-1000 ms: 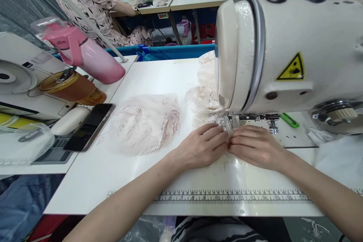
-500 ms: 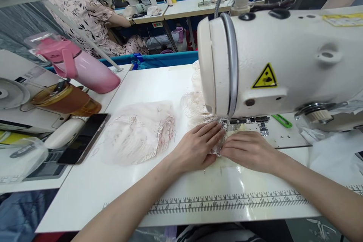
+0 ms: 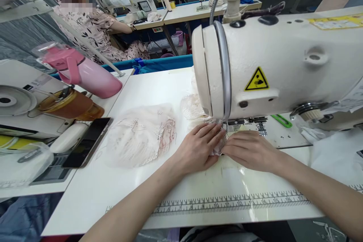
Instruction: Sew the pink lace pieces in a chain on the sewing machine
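Note:
A pale lace fabric piece (image 3: 219, 146) lies at the needle area of a white sewing machine (image 3: 255, 53). My left hand (image 3: 197, 147) rests on it from the left, fingers stretched forward and laid flat beside the presser foot, thumb nearer me. From the right, my right hand (image 3: 251, 151) pinches the fabric's near edge with bent fingers held together. The fingertips of both hands almost meet. More of the pale fabric (image 3: 193, 107) bunches behind the left fingers, partly hidden by the machine head. A separate pale lace piece (image 3: 141, 136) with loose reddish threads lies to the left.
At left are a phone (image 3: 87, 141), a pink bottle (image 3: 87, 75) and a brown drink cup (image 3: 70, 104). A green thread snipper (image 3: 281, 121) lies under the machine arm. A printed ruler (image 3: 227, 205) runs along the front edge. Another person (image 3: 85, 26) sits beyond the table.
The camera view has shifted slightly, so the machine appears a little further left. Both hands stay at the needle area on the fabric, with barely any movement.

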{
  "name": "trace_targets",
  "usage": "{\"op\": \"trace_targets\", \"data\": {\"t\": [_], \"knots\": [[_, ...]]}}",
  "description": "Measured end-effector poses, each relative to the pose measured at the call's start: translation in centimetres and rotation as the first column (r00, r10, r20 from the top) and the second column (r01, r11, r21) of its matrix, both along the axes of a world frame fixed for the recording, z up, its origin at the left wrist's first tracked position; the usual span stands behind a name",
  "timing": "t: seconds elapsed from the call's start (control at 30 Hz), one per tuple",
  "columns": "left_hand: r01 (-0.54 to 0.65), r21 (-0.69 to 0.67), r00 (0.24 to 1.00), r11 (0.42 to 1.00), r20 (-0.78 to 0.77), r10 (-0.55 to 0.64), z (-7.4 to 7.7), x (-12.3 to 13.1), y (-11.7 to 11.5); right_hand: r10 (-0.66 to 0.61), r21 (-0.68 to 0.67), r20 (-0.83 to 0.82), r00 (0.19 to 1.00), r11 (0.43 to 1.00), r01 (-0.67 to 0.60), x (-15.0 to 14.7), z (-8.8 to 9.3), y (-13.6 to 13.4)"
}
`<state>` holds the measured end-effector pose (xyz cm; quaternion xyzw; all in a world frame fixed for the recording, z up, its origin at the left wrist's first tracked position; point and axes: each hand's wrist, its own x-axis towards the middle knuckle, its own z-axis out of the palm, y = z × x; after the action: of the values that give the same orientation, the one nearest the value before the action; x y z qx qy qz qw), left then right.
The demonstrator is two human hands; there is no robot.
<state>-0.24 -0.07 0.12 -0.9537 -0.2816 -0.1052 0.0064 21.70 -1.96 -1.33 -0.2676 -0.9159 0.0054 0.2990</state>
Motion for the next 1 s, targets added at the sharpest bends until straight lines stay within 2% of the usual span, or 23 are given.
{"op": "trace_targets", "data": {"t": [0.27,0.57,0.8,1.0], "knots": [[-0.013,0.042,1.0,0.999,0.012,0.012,0.0,0.3,0.0,-0.062,0.032,0.042,0.997,0.998,0.06,0.4,0.4,0.2],[-0.035,0.043,0.999,0.998,0.018,0.034,0.0,0.5,0.0,-0.078,0.091,0.011,0.997,0.993,0.077,0.4,1.0,0.9],[-0.054,0.046,0.999,0.997,-0.005,0.054,0.0,0.5,0.0,-0.201,0.241,0.043,0.979,0.953,0.185,0.9,0.9,0.9],[-0.016,0.095,1.0,0.995,-0.005,0.016,0.2,0.5,-0.2,-0.271,0.253,0.08,0.959,0.936,0.243,1.4,1.0,0.9]]}}
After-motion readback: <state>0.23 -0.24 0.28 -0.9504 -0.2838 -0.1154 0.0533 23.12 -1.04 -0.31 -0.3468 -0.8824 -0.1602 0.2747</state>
